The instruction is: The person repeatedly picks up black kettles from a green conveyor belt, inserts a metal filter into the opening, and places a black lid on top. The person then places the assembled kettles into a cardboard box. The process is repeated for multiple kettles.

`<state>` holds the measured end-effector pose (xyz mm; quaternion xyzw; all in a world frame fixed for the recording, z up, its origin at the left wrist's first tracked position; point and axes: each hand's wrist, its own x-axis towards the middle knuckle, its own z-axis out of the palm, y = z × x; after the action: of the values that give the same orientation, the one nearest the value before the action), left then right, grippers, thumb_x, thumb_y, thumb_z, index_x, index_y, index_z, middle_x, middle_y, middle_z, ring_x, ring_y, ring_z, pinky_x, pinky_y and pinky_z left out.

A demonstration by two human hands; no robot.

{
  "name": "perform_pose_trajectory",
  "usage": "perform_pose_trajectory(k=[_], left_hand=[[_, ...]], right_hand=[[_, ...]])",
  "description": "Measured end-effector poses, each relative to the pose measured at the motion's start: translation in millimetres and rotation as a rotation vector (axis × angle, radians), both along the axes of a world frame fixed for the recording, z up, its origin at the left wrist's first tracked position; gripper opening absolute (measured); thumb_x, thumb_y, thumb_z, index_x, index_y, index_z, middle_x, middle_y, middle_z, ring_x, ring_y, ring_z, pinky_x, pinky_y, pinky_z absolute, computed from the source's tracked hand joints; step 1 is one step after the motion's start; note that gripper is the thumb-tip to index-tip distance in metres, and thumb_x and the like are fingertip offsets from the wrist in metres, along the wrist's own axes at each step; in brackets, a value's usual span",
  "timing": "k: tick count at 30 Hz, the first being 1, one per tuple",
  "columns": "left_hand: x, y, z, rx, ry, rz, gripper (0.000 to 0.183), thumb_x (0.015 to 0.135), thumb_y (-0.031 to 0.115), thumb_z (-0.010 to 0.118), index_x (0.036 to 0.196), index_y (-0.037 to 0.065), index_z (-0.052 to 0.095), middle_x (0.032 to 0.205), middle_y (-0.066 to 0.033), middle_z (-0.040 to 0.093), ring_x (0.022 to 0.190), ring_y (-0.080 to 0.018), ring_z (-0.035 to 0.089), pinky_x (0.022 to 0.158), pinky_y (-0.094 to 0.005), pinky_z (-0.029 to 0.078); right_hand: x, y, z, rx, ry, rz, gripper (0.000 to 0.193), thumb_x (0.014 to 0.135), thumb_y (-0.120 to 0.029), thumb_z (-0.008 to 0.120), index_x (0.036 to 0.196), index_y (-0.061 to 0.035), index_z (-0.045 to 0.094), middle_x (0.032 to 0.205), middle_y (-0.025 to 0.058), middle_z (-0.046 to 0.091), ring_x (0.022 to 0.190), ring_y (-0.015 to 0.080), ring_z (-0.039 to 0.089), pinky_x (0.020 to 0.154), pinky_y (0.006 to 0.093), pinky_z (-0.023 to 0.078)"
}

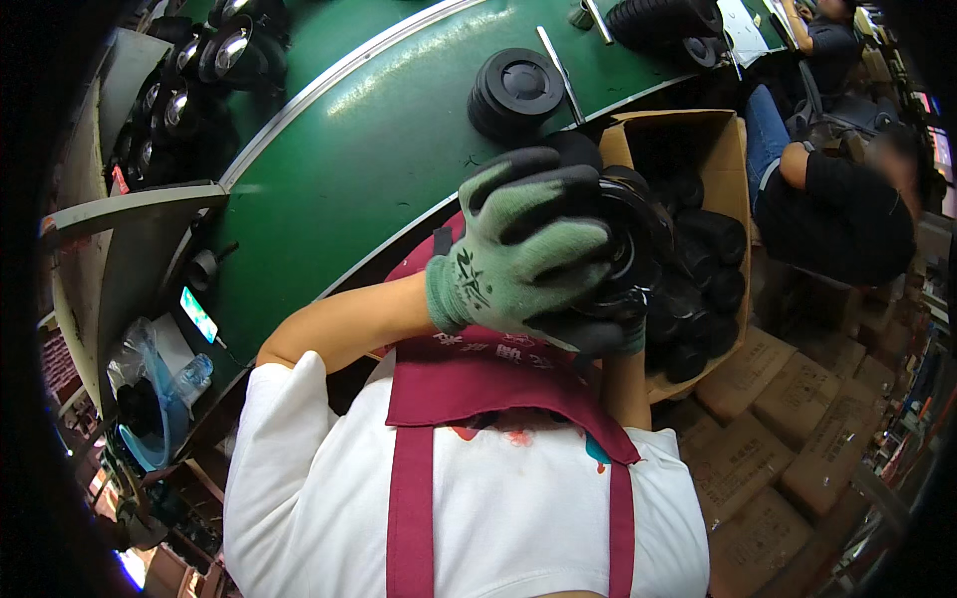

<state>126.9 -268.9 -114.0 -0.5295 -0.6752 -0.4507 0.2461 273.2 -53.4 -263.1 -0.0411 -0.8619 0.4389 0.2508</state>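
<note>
My left hand [528, 249], in a green knit glove with dark coated fingers, reaches across in front of my chest. Its fingers curl over the side of a glossy black round part [630, 249] with a ring-shaped rim. Behind and below it is my right hand [635, 337]; only its green glove cuff shows, close to the lower side of that part, and its fingers are hidden. Just beyond, an open cardboard box [736, 164] holds several similar black round parts [713, 239]. A stack of black discs [518, 85] stands on the green work surface [369, 159] ahead.
More black parts with shiny centres [234, 50] are grouped at the far left. A lit phone [199, 315] and a clear plastic bottle [191, 379] lie at the left. Sealed cartons [748, 463] cover the floor at right. A seated co-worker [847, 209] is beyond the box.
</note>
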Motion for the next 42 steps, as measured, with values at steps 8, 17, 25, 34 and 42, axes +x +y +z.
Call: perform_pose_trajectory(k=[8,17,25,34,42], left_hand=[[-11,-26,-2,-0.023,-0.755,-0.216,0.06,0.077,0.039,0.08,0.125,0.008,0.062,0.129,-0.0145,0.056,0.13,-0.0365,0.05,0.108,-0.0522,0.041],[-55,-15,-1,0.134,-2.162,-0.355,0.043,0.103,0.035,0.057,0.131,0.003,0.064,0.119,-0.0127,0.072,0.11,-0.0245,0.069,0.095,-0.034,0.056],[-37,-2,-16,0.109,-1.508,-0.059,0.037,0.097,0.028,0.069,0.117,-0.003,0.068,0.102,-0.0061,0.071,0.091,-0.0128,0.064,0.082,-0.0295,0.052],[-49,-40,-118,-0.33,-1.835,-0.734,0.049,0.096,0.015,0.069,0.141,0.003,0.055,0.129,-0.0112,0.068,0.111,-0.0181,0.067,0.099,-0.035,0.056],[-49,-36,-83,-0.321,-2.041,-0.541,0.034,0.1,0.012,0.061,0.132,0.0,0.061,0.122,-0.0093,0.071,0.107,-0.0173,0.069,0.095,-0.0332,0.057]], right_hand=[[11,3,61,-0.449,0.112,-0.207,0.071,0.1,-0.059,0.051,0.152,-0.012,0.044,0.155,0.0229,0.042,0.14,0.0401,0.047,0.111,0.0521,0.045],[-25,0,146,0.337,0.352,0.328,0.075,0.091,-0.072,0.055,0.136,-0.0116,0.056,0.148,0.0299,0.046,0.133,0.0473,0.051,0.107,0.0606,0.046],[-14,-35,98,-0.437,0.182,-0.152,0.068,0.096,-0.051,0.057,0.145,-0.0051,0.047,0.152,0.0233,0.043,0.14,0.0371,0.044,0.114,0.0497,0.038],[-3,-30,151,0.306,-0.11,0.275,0.095,0.076,-0.055,0.08,0.154,-0.0157,0.043,0.161,0.0239,0.032,0.146,0.0478,0.031,0.12,0.0569,0.025],[-17,-19,153,0.266,0.329,0.421,0.062,0.083,-0.06,0.071,0.129,-0.0187,0.063,0.144,0.0239,0.05,0.129,0.0504,0.05,0.104,0.0628,0.043]])
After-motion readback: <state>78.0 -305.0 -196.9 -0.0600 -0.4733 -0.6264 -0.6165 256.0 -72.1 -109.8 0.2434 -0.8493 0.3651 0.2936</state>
